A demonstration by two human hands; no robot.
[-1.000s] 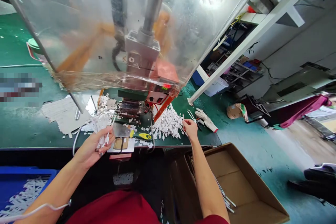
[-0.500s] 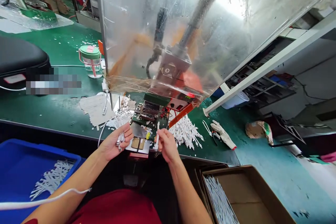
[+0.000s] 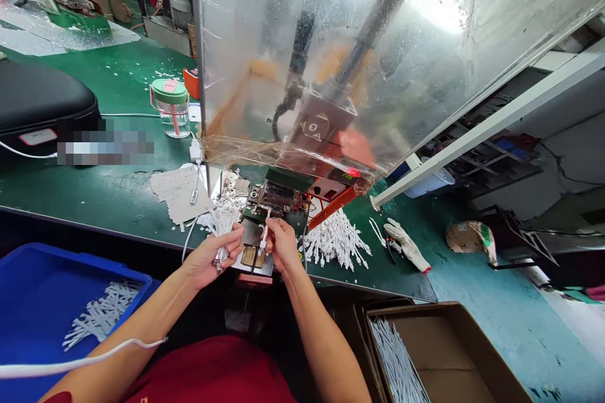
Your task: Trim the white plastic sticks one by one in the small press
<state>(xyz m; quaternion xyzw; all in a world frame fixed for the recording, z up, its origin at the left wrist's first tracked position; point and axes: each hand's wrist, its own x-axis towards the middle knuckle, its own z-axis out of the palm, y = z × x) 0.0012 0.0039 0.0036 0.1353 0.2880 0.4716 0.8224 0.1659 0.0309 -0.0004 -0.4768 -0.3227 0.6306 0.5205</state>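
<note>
Closed around several short white cables (image 3: 220, 257), my left hand (image 3: 208, 256) is in front of the small press's left side. My right hand (image 3: 283, 247) pinches one short white cable (image 3: 263, 242) between thumb and fingers, roughly upright. That cable's far end is close to the dark metal die (image 3: 273, 198) of the press; I cannot tell whether it touches. Below the hands is a metal plate with a brownish block (image 3: 249, 257). To the right of my right hand lies a heap of white cables (image 3: 333, 238).
A clear plastic guard (image 3: 265, 31) hangs over the press. White scraps and torn cardboard (image 3: 182, 192) lie left. Beyond are a lidded cup (image 3: 172, 116) and, rightward, a glove (image 3: 406, 245). A blue bin (image 3: 33, 302) and a cardboard box (image 3: 454, 352), both with cables, flank me.
My right hand has moved left and slightly forward with its cable, closer to the die and my left hand. The left hand still holds its bundle. The view has shifted slightly.
</note>
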